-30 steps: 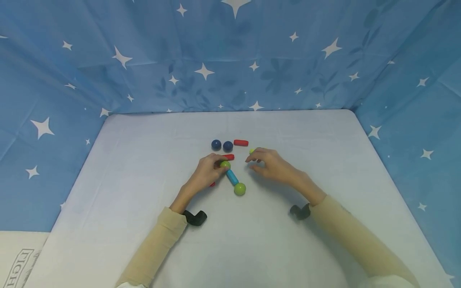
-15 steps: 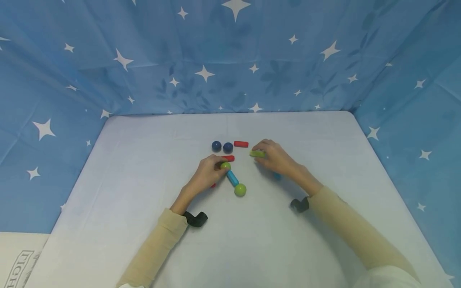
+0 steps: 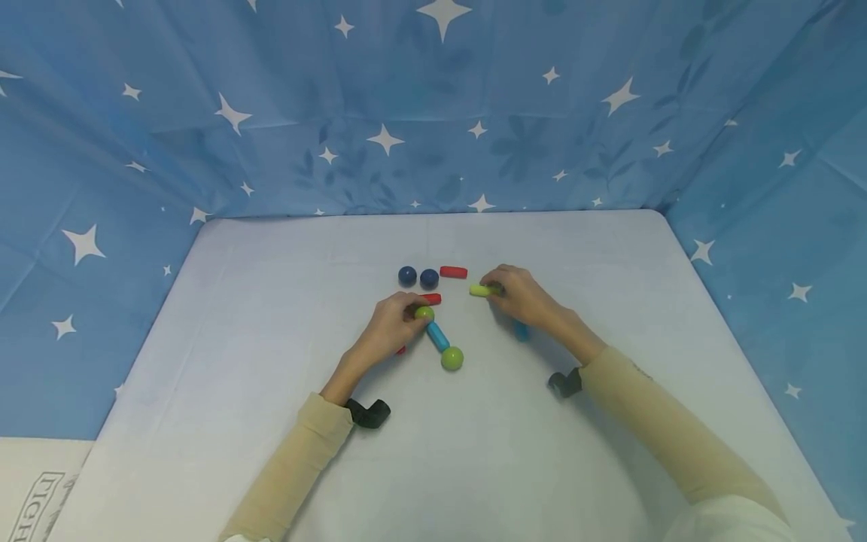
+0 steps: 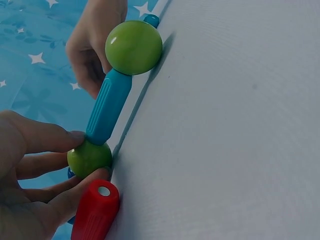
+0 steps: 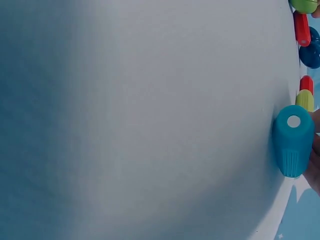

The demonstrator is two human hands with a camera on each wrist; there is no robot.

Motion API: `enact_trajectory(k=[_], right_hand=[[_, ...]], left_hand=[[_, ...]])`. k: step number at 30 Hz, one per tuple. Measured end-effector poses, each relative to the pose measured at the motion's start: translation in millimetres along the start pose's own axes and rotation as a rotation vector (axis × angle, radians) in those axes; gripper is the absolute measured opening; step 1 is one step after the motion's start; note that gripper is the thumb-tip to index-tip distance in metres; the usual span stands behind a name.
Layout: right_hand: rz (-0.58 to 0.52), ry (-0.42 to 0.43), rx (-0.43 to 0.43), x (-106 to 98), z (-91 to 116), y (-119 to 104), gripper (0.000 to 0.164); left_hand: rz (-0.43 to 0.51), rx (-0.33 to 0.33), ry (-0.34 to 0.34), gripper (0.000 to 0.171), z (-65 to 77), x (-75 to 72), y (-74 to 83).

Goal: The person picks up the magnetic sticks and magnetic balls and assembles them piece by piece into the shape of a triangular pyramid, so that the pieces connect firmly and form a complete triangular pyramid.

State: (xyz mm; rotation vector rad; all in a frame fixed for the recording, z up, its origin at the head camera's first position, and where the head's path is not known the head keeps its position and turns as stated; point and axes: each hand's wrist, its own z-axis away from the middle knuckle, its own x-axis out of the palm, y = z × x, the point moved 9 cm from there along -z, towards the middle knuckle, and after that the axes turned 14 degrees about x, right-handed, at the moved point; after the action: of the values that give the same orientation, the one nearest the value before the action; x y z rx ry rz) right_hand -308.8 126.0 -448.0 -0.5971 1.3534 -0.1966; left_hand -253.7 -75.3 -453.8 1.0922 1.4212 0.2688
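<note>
My left hand (image 3: 393, 324) pinches a green ball (image 3: 424, 313) between thumb and fingers. A blue magnetic rod (image 3: 438, 337) runs from that ball to a second green ball (image 3: 452, 358), and the three form a line on the table. My right hand (image 3: 521, 297) pinches a yellow-green rod (image 3: 478, 290), whose left end sticks out past the fingertips. Another blue rod (image 5: 292, 145) lies by the right hand, largely below it in the head view. Next to the left fingers is a red rod (image 4: 97, 210) with a silver tip.
Two dark blue balls (image 3: 407, 275) and a red rod (image 3: 454, 272) lie just beyond the hands. Part of one more red rod (image 3: 401, 350) shows beneath the left wrist. Starred blue curtains (image 3: 379, 90) enclose the white table (image 3: 433, 467) at the back and sides.
My right hand has moved slightly right and taken hold of the yellow-green rod. The blue rod below that hand has come into sight. My left hand keeps its pinch on the green ball.
</note>
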Motion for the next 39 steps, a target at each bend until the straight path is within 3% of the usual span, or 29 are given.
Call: enact_trajectory(k=[25,39], right_hand=[[-0.002,-0.088,-0.134,14.8,15.9,-43.0,0.030],[0.008,-0.113,-0.209,25.3,15.8,-60.5,0.026]], left_hand=[[-0.006,-0.037,-0.008,0.031,-0.5,-0.3,0.3],[0.009,-0.016,-0.006,0.032,-1.0,-0.1,0.5]])
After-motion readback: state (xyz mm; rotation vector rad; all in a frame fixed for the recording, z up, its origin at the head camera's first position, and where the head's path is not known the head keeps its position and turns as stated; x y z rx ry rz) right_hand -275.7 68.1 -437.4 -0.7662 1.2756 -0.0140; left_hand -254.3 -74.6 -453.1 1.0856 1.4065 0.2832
